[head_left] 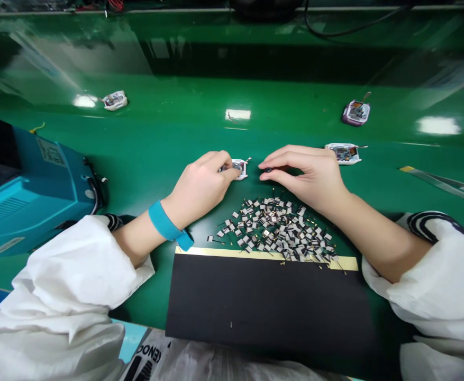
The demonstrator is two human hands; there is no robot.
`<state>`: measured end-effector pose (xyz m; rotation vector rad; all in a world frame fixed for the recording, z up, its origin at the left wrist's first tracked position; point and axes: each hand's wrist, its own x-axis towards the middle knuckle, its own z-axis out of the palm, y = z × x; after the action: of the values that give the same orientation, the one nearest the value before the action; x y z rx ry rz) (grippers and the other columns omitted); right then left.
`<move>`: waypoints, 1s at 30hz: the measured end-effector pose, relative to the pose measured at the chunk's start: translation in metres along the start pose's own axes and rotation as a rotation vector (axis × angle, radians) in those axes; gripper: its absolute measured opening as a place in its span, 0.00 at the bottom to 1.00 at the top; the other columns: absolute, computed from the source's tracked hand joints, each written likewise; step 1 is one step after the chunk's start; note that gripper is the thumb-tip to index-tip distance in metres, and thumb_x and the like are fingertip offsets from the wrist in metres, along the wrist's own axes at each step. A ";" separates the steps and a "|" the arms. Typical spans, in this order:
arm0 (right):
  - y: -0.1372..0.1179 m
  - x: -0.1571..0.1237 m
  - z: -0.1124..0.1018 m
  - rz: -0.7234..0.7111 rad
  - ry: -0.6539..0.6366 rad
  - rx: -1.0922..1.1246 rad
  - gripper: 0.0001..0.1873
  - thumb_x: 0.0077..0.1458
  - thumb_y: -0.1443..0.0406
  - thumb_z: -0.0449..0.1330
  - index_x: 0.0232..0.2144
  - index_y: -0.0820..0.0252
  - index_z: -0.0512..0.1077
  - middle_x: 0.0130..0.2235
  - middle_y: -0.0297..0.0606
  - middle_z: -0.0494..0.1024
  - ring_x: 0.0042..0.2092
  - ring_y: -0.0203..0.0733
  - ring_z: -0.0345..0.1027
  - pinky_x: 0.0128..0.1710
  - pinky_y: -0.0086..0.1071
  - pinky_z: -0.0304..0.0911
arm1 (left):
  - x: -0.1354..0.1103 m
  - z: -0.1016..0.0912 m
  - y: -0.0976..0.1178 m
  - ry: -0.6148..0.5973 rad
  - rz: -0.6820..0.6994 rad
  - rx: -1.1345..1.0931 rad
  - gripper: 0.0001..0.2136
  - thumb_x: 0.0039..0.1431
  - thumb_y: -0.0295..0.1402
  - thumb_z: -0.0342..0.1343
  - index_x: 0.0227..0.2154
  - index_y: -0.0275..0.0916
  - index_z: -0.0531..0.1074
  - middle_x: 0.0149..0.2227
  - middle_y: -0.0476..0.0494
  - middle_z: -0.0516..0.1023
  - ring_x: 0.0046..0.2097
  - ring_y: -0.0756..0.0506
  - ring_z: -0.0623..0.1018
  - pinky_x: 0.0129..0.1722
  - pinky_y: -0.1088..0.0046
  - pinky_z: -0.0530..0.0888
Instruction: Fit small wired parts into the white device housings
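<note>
With fingers curled over it, my left hand (203, 182) grips a small white device case (240, 169) with an exposed circuit board, lying at the bench's middle. Part of that case is hidden under the fingers. A blue band circles the left wrist. To the right, my right hand (311, 172) pinches a small dark part (269, 170) between thumb and fingertips; its kind is too small to tell. Beneath both hands spreads a heap of small silvery components (283, 225) with short dark leads. Another white open case (345, 153) sits just behind the right hand.
Two more open cases stand farther back, a white one (115, 100) and a purple-edged one (356, 112). Metal tweezers (446, 184) lie at right. A blue machine (37, 185) occupies the left. A black sheet (267, 301) with a yellow strip covers the front.
</note>
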<state>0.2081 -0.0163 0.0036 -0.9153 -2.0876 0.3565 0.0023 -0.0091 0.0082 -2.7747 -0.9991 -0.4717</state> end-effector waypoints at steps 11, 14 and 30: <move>0.001 0.002 0.009 0.214 0.181 0.241 0.07 0.50 0.65 0.59 0.24 0.62 0.67 0.28 0.34 0.72 0.24 0.32 0.68 0.23 0.26 0.67 | 0.000 -0.001 0.000 -0.011 -0.007 -0.022 0.15 0.61 0.30 0.39 0.34 0.38 0.72 0.33 0.44 0.70 0.36 0.48 0.69 0.35 0.74 0.67; -0.005 0.008 0.018 0.292 0.226 0.410 0.10 0.51 0.60 0.59 0.25 0.62 0.66 0.25 0.32 0.71 0.24 0.31 0.68 0.24 0.25 0.68 | 0.000 -0.001 0.000 -0.006 -0.005 -0.024 0.14 0.61 0.29 0.40 0.34 0.38 0.73 0.33 0.44 0.70 0.36 0.49 0.69 0.35 0.74 0.67; -0.004 0.009 0.028 0.209 0.121 0.388 0.09 0.52 0.63 0.58 0.24 0.61 0.63 0.28 0.32 0.68 0.26 0.31 0.67 0.27 0.27 0.69 | 0.002 -0.002 0.003 -0.060 -0.047 -0.021 0.14 0.60 0.30 0.41 0.34 0.39 0.73 0.34 0.45 0.70 0.38 0.48 0.70 0.36 0.73 0.68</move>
<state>0.1809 -0.0107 -0.0065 -0.8938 -1.7333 0.7664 0.0049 -0.0105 0.0107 -2.8054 -1.0812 -0.4095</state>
